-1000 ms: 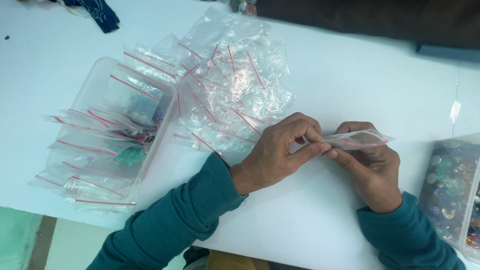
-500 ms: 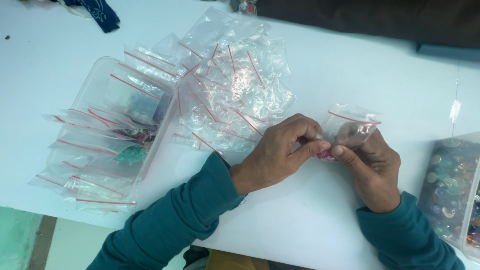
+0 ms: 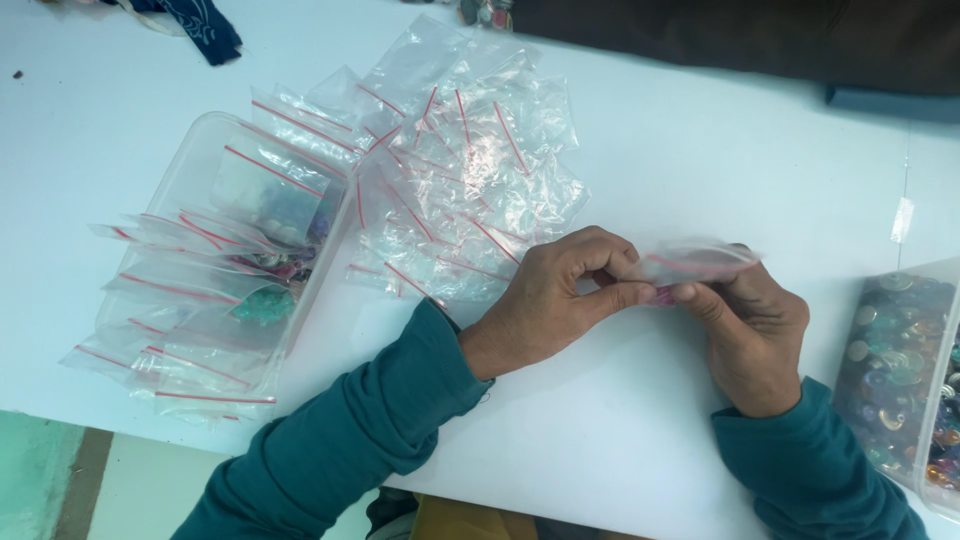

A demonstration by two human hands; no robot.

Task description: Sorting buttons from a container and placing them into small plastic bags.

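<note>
We pinch a small clear zip bag (image 3: 700, 262) between both hands just above the white worktop (image 3: 700, 150): our left hand (image 3: 560, 300) grips its left end, our right hand (image 3: 755, 330) its right. At ten o'clock lies a heap of empty bags (image 3: 460, 180); at nine, a clear tray (image 3: 200, 180) of filled bags; at three, a tub of colourful beads (image 3: 900, 370).

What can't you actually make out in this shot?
- Small clear bag between the left hand and right hand: blurred, its contents covered by fingers.
- Tub of colourful beads: cut off by the right edge.
- Contents of the clear tray: hidden under filled bags.
- Dark cloth: cut off at top.
</note>
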